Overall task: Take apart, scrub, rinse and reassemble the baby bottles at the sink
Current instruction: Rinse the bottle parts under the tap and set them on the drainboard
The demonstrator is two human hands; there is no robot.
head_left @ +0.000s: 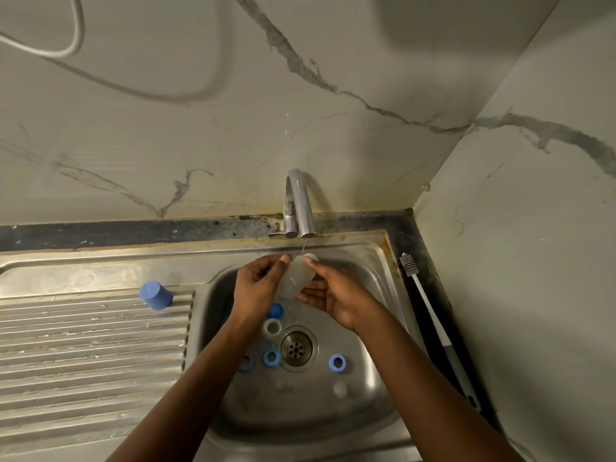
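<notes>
No legible text or labels anywhere

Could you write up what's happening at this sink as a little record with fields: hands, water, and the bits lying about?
hands: left hand and right hand both grip a clear bottle
water: thin stream from the tap runs down to the bottle's top end
sink: blue rings lie near the drain
drainboard: blue cap
right counter: bottle brush, lying untouched
</notes>
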